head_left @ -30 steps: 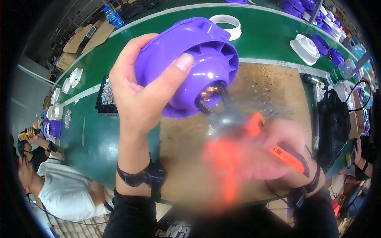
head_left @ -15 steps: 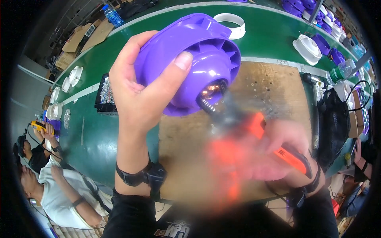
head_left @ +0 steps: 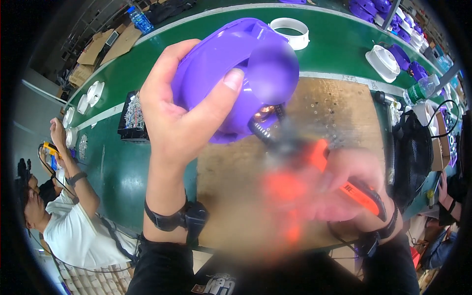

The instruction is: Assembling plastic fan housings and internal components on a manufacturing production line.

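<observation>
Two surfaces lie below me: a green counter and a brown board on it, with white rings and purple parts beyond. My left hand grips a purple housing, raised above the board. My right hand wraps an orange driver, blurred, its tip at the housing's underside. Another person's arm shows at left.

Purple housing: smooth moulded plastic, soft sheen, coppery metal glinting at its underside. Below it, the driver shows glossy orange plastic with black rubbery trim, blurred. Under the housing lies a rough, matt brown board, pitted; beyond it the surface is smooth green, faintly shiny.
</observation>
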The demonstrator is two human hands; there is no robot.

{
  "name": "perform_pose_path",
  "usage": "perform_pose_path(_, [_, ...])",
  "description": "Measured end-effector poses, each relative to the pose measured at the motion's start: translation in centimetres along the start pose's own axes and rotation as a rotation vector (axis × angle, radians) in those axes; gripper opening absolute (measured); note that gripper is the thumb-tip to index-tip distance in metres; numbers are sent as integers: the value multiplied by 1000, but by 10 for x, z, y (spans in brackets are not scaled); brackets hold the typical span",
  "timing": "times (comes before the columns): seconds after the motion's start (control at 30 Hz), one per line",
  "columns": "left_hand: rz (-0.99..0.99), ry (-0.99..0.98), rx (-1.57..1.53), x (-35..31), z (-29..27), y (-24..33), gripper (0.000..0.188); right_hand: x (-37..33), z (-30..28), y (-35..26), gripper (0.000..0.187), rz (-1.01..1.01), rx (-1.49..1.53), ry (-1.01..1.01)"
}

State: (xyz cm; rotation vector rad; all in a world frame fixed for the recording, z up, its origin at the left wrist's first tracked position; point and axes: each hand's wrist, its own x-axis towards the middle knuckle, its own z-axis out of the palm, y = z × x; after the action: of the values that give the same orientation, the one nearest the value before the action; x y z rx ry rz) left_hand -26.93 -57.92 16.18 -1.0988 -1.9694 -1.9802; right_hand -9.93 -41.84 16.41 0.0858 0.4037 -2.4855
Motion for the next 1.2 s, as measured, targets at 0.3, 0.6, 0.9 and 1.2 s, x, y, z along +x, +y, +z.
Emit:
perform_pose_path(0.3, [13,2,-4,1,-2,3,37,-2,-10,0,35,-98,-164,-20])
perform_pose_path(0.6, [20,-15,18,2,-9,3,38,-1,-27,2,19,-325,-661,-38])
perform_pose_path(0.9, [41,-35,89,2,-14,2,38,-1,-31,4,7,-554,-1151,-55])
perform_pose_path(1.2, [104,-85,198,1,-20,0,37,20,7,-1,25,-49,-1051,389])
